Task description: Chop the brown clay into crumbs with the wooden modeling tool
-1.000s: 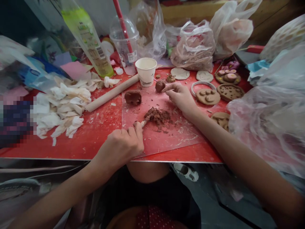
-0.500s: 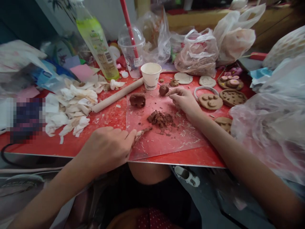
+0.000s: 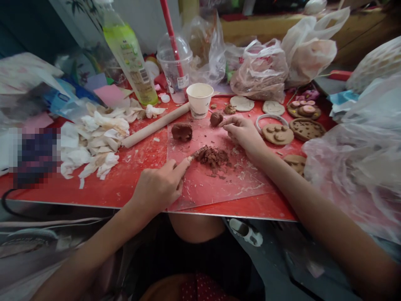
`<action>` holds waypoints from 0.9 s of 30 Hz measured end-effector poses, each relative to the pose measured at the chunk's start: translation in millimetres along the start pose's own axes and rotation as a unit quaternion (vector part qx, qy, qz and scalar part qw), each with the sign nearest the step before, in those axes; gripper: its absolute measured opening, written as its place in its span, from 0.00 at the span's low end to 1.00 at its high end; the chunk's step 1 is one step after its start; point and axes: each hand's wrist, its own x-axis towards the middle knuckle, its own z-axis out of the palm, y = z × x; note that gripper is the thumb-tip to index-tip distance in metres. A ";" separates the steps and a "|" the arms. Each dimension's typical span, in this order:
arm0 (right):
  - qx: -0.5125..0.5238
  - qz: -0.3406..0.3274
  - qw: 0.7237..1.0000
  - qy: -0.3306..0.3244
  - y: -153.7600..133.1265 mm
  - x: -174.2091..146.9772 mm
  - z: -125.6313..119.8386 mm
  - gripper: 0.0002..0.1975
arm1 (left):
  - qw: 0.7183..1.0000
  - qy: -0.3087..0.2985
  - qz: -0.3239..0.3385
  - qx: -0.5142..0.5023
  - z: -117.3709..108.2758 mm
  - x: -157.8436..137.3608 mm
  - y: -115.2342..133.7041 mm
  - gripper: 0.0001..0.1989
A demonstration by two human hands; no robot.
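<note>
My left hand (image 3: pixel 161 184) is closed round a thin clay-smeared modelling tool (image 3: pixel 196 154). The tool's tip meets the left side of a crumbly heap of brown clay (image 3: pixel 214 157) on a clear plastic sheet (image 3: pixel 194 190). My right hand (image 3: pixel 241 133) rests on the sheet's far right part, with thumb and fingertips pinched at a small round lump of brown clay (image 3: pixel 216 118). A larger brown clay block (image 3: pixel 182 132) lies left of that lump, apart from both hands.
Behind the sheet stand a paper cup (image 3: pixel 199 101) and a long rolling pin (image 3: pixel 156 125). Crumpled tissues (image 3: pixel 100 138) are piled on the left. Flat clay discs (image 3: pixel 277 133), a metal ring (image 3: pixel 261 119) and plastic bags (image 3: pixel 351 167) crowd the right side. A green bottle (image 3: pixel 131 62) leans behind.
My left hand has moved forward and right, bringing the tool's tip to the crumbly clay heap. My right hand has stayed at the small round lump.
</note>
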 end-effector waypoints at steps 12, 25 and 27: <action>0.010 -0.002 1.000 0.010 -0.3 -0.9 0.7 0.05 | 0.997 0.039 0.056 0.026 -4.6 0.8 7.7 0.17; -0.020 -0.019 0.999 0.018 1.7 -0.4 0.8 0.04 | 0.998 -0.022 0.050 -0.033 -21.2 -21.3 -9.9 0.13; -0.029 -0.026 0.999 0.017 1.0 -0.8 1.0 0.04 | 0.993 -0.053 0.037 -0.095 -26.2 -17.8 -18.3 0.08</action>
